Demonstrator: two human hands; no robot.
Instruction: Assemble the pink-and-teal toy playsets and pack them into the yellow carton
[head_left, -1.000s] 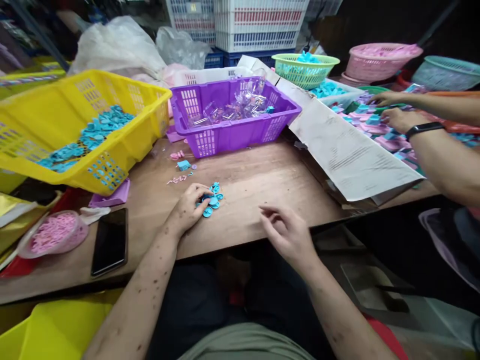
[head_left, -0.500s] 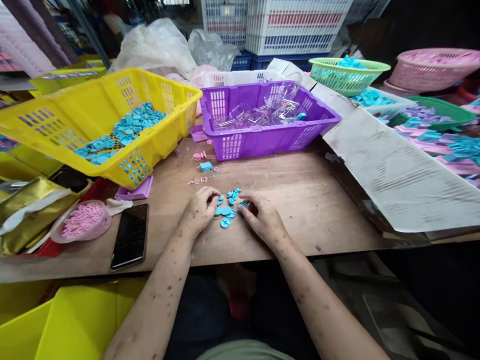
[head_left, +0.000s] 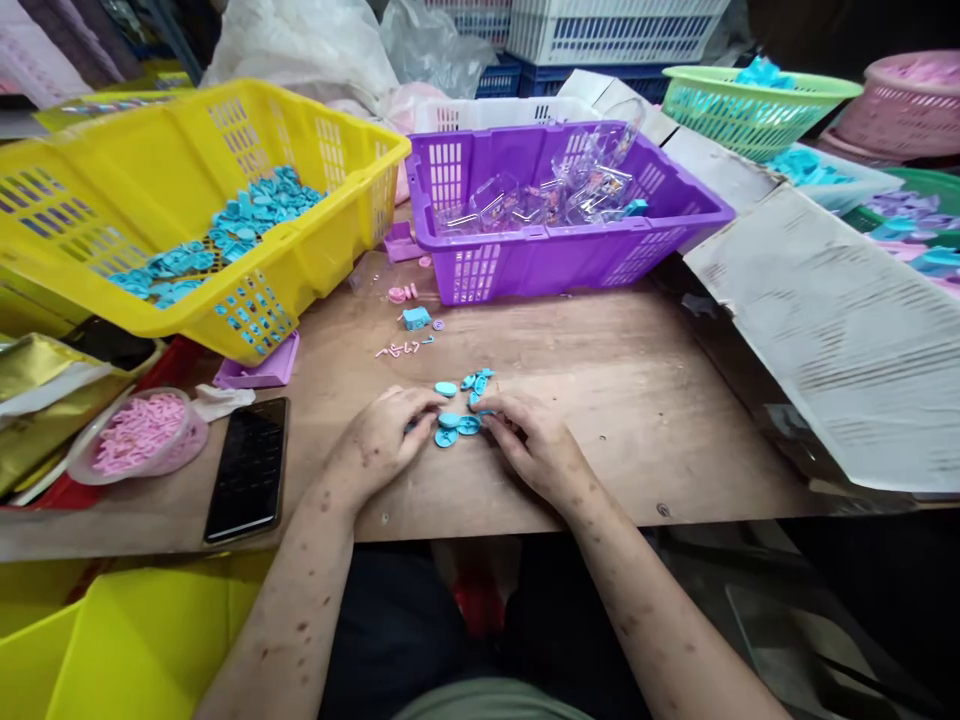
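Both my hands rest on the wooden table (head_left: 600,400) around a small pile of blue plastic pieces (head_left: 459,405). My left hand (head_left: 382,440) has its fingers curled and pinches at the pieces on the pile's left side. Meeting it from the right, my right hand (head_left: 532,445) has bent fingertips on the same pieces. What exactly sits between either hand's fingers is too small to make out. A few loose pink bits (head_left: 397,349) and one blue block (head_left: 414,318) lie just beyond the pile.
A yellow basket (head_left: 135,310) of blue pieces stands at the left, a purple basket (head_left: 555,260) of clear packets behind the pile. A black phone (head_left: 247,468) and a bowl of pink pieces (head_left: 135,440) lie at left. Cardboard (head_left: 825,330) and more baskets fill the right.
My right hand came in from the table's front edge to the pile and now touches it. The camera turned left, so the other person's arms at the right left the view.
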